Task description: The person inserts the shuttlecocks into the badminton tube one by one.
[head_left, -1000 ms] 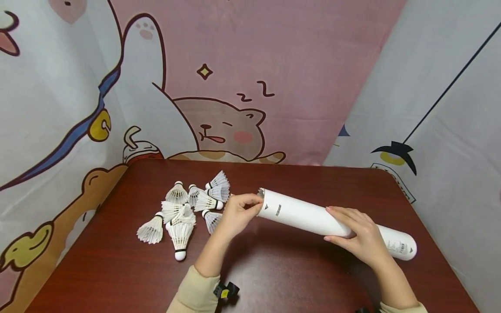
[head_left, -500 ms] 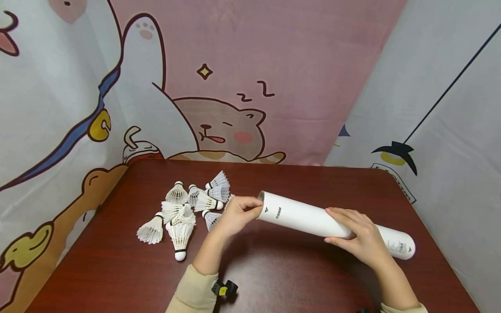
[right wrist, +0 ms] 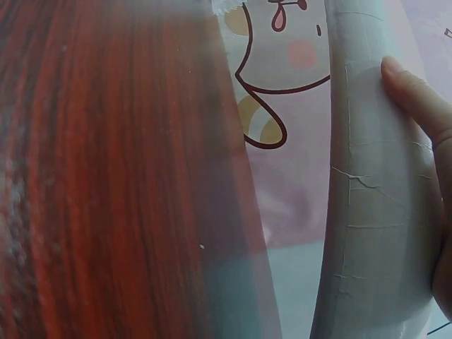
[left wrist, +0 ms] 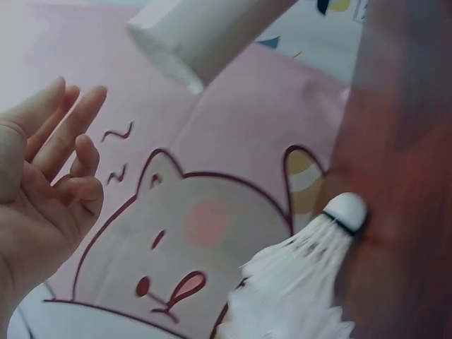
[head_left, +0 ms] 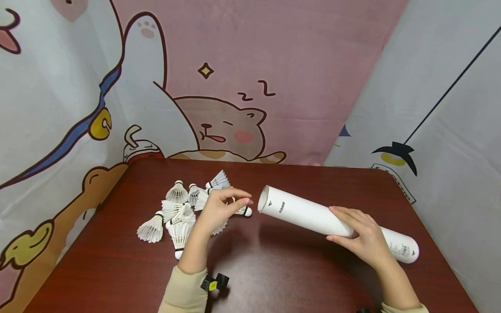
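My left hand hovers over the right side of a group of white shuttlecocks, thumb and fingertips close together with nothing between them. In the left wrist view its fingers look loosely bent, and a shuttlecock with a white cork shows beside it. One shuttlecock lies partly hidden behind the hand, its cork pointing right. My right hand grips a long white tube around its middle. The tube's uncovered mouth faces left, tilted up. Inside, its contents cannot be made out.
The dark red-brown table ends at a far edge against a cartoon-printed cloth. More shuttlecocks lie on the table's left half. A small black device sits at the left sleeve.
Feathers showing at the tube's mouth one second ago have gone inside. My left hand has left the mouth and moved left. The tube's mouth has risen slightly while my right hand keeps its grip.
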The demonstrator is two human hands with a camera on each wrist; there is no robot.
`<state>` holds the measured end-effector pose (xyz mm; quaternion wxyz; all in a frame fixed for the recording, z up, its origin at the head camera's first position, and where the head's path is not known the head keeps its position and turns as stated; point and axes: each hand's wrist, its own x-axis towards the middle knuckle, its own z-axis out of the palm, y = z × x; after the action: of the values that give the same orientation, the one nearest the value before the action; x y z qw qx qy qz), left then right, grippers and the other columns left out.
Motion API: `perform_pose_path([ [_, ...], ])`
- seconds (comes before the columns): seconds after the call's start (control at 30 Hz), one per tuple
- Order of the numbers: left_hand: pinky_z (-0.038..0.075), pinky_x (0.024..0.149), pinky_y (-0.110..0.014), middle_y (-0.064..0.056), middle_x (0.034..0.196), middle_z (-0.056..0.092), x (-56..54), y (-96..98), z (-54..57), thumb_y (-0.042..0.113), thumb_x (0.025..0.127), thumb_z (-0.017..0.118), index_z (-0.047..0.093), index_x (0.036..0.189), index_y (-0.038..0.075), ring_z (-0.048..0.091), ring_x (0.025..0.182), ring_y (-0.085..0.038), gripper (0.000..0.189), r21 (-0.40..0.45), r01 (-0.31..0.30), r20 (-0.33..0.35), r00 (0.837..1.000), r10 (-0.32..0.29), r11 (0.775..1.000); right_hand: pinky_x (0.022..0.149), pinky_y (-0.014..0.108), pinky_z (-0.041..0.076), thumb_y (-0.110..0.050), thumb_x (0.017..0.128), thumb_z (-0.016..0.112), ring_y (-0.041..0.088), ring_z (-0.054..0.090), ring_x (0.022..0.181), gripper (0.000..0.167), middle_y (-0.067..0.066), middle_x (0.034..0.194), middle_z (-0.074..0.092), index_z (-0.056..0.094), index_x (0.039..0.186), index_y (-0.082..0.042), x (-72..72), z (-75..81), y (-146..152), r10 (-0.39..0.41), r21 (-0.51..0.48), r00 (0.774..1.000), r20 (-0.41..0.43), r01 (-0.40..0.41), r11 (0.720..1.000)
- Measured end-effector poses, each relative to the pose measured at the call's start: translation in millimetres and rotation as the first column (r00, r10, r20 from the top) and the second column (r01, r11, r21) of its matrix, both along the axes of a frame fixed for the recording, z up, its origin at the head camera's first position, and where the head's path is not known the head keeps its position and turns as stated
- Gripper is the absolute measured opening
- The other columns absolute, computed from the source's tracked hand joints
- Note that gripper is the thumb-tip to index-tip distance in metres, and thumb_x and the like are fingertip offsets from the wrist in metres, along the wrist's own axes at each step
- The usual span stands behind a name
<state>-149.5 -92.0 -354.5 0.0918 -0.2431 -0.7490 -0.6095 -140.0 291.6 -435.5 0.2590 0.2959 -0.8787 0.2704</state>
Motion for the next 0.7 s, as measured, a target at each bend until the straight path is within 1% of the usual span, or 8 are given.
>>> perform_pose_path([
  [0.1, 0.044, 0.067, -0.028, -0.016, 0.085, 0.070, 3.0, -11.5, 6.9, -0.003, 0.085, 0.068, 0.072, 0.093, -0.006, 0.059, 0.077, -0.009, 0.009, -0.006, -0.073, -0.015, 0.997, 0.073, 0.997, 0.091, 0.022, 0.031, -0.031, 0.057, 0.091, 0.018, 0.055, 0.106, 0.079, 0.000, 0.124, 0.062, 0.062, 0.130, -0.017, 0.1, -0.1, -0.1, -0.005, 0.008, 1.000, 0.007, 0.005, 1.000],
  [0.2, 0.043, 0.064, -0.027, -0.016, 0.086, 0.070, 6.0, -23.4, 12.3, -0.005, 0.083, 0.070, 0.071, 0.094, -0.007, 0.056, 0.074, -0.006, 0.011, -0.017, -0.144, -0.053, 0.988, 0.143, 0.989, 0.090, 0.023, 0.032, -0.031, 0.057, 0.091, 0.019, 0.055, 0.106, 0.080, 0.000, 0.124, 0.062, 0.061, 0.130, -0.017, 0.9, 0.6, -0.9, -0.011, 0.015, 1.000, 0.020, 0.011, 1.000],
  [0.27, 0.042, 0.064, -0.026, -0.018, 0.085, 0.069, 8.1, -31.7, 15.2, -0.007, 0.082, 0.070, 0.071, 0.094, -0.009, 0.055, 0.073, -0.005, 0.012, -0.004, -0.188, -0.083, 0.979, 0.188, 0.982, 0.091, 0.024, 0.032, -0.031, 0.057, 0.091, 0.019, 0.055, 0.107, 0.081, 0.000, 0.125, 0.062, 0.061, 0.131, -0.017, 1.2, 1.6, -1.4, -0.018, 0.020, 0.999, 0.032, 0.017, 1.000],
  [0.37, 0.041, 0.062, -0.026, -0.015, 0.081, 0.068, 10.3, -46.1, 16.9, -0.012, 0.079, 0.070, 0.070, 0.092, -0.010, 0.054, 0.073, -0.005, 0.014, 0.024, -0.256, -0.135, 0.957, 0.257, 0.966, 0.091, 0.024, 0.031, -0.031, 0.057, 0.091, 0.019, 0.055, 0.107, 0.081, 0.000, 0.125, 0.061, 0.061, 0.131, -0.018, 1.9, 2.5, -1.8, -0.026, 0.024, 0.999, 0.044, 0.025, 0.999],
  [0.43, 0.040, 0.061, -0.025, -0.013, 0.079, 0.068, 11.2, -57.5, 15.3, -0.014, 0.078, 0.070, 0.069, 0.092, -0.011, 0.054, 0.073, -0.005, 0.015, 0.051, -0.295, -0.158, 0.941, 0.299, 0.954, 0.091, 0.024, 0.031, -0.031, 0.057, 0.091, 0.019, 0.055, 0.107, 0.080, 0.000, 0.125, 0.061, 0.061, 0.131, -0.018, 2.4, 2.7, -1.8, -0.030, 0.028, 0.998, 0.047, 0.029, 0.999],
  [0.53, 0.040, 0.058, -0.023, -0.003, 0.081, 0.069, 10.8, -77.4, 8.5, -0.013, 0.079, 0.069, 0.069, 0.094, -0.011, 0.055, 0.073, -0.006, 0.015, 0.080, -0.355, -0.174, 0.915, 0.364, 0.931, 0.091, 0.022, 0.031, -0.031, 0.057, 0.091, 0.019, 0.055, 0.107, 0.080, 0.000, 0.125, 0.061, 0.061, 0.131, -0.018, 2.8, 2.6, -1.5, -0.030, 0.028, 0.998, 0.049, 0.028, 0.999],
  [0.67, 0.041, 0.057, -0.019, 0.007, 0.083, 0.069, 8.7, -106.0, -4.2, -0.015, 0.080, 0.068, 0.068, 0.097, -0.011, 0.057, 0.073, -0.007, 0.017, 0.138, -0.437, -0.129, 0.882, 0.453, 0.889, 0.091, 0.021, 0.030, -0.031, 0.057, 0.091, 0.019, 0.055, 0.106, 0.080, 0.000, 0.126, 0.061, 0.061, 0.130, -0.018, 2.9, 2.0, -0.9, -0.023, 0.030, 0.999, 0.044, 0.022, 0.999],
  [0.7, 0.042, 0.057, -0.019, 0.007, 0.082, 0.069, 9.0, -112.1, -6.1, -0.015, 0.080, 0.068, 0.068, 0.097, -0.012, 0.058, 0.071, -0.008, 0.018, 0.145, -0.461, -0.115, 0.871, 0.478, 0.875, 0.091, 0.021, 0.030, -0.031, 0.057, 0.091, 0.019, 0.055, 0.106, 0.080, 0.001, 0.126, 0.061, 0.061, 0.130, -0.017, 2.9, 2.0, -0.7, -0.023, 0.031, 0.999, 0.042, 0.021, 0.999],
])
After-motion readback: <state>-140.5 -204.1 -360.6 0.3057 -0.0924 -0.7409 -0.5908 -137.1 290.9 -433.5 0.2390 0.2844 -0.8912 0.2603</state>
